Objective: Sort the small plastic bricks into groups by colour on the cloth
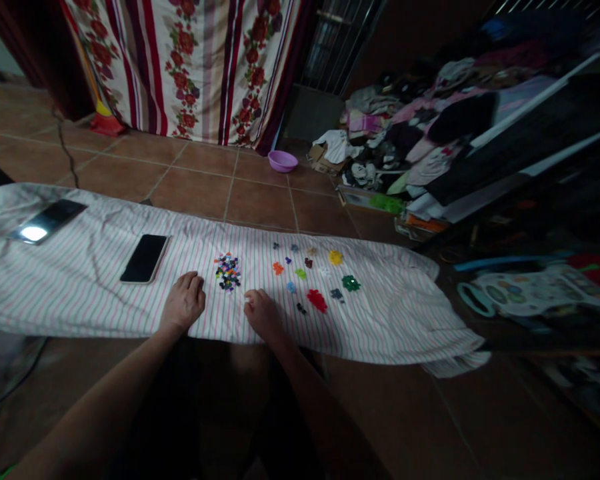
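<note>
My left hand [184,301] rests on the striped cloth [100,293] with its fingers curled in, and nothing shows in it. Just right of it lies a mixed heap of tiny coloured pieces [228,272]. On the heap's near right side, my right hand [263,313] is closed in a pinch, with a small whitish piece [247,299] at its fingertips. Sorted by colour, several little piles spread to the right, among them red pieces [317,300], green pieces [351,283], yellow pieces [335,257], orange pieces [278,268] and black pieces [301,309].
A dark-screened phone [145,259] lies left of my left hand. Farther left, a shiny flat device [49,221] reflects a light. Beyond the cloth, a purple basin [283,161] stands on the tiled floor [200,175]. Clothes [365,123] are heaped at the back right.
</note>
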Demonstrator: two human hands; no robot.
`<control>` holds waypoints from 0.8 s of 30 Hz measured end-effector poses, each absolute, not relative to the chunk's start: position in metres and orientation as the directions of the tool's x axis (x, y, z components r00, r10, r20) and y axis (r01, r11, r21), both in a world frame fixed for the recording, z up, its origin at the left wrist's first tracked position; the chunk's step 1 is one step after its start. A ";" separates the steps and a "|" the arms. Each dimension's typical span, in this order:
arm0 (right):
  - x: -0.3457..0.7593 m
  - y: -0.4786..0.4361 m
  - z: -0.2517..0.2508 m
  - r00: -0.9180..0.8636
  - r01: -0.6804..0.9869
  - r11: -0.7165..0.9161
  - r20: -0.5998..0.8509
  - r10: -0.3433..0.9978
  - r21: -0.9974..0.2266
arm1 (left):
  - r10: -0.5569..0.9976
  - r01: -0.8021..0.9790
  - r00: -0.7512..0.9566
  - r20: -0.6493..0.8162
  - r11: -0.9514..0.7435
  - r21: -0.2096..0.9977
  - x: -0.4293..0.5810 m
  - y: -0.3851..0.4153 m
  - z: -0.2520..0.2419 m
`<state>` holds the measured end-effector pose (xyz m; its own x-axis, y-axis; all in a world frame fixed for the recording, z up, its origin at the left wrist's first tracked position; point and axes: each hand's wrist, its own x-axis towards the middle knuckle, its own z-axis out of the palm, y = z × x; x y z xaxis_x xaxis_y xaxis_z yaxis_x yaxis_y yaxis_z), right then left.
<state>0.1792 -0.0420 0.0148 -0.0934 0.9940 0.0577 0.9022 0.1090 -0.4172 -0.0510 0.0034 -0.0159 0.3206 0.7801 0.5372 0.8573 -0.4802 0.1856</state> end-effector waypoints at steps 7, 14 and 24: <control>0.201 -0.046 0.011 -0.019 0.821 0.058 0.073 0.997 -0.568 | 0.765 0.856 0.326 0.556 -0.488 0.171 -0.051 0.004 -0.016; 0.223 -0.044 0.012 0.121 0.707 -0.043 0.061 0.991 -0.706 | 0.758 0.856 0.331 0.562 -0.492 0.159 -0.052 0.005 -0.017; 0.252 -0.045 0.010 0.261 0.643 -0.101 0.092 0.961 -0.759 | 0.756 0.847 0.343 0.557 -0.506 0.165 -0.053 0.005 -0.017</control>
<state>0.2516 -0.0452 0.0102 0.2606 0.9610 0.0924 0.6430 -0.1014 -0.7591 -0.0527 0.0051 -0.0165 0.3434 0.7561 0.5571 0.8468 -0.5059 0.1646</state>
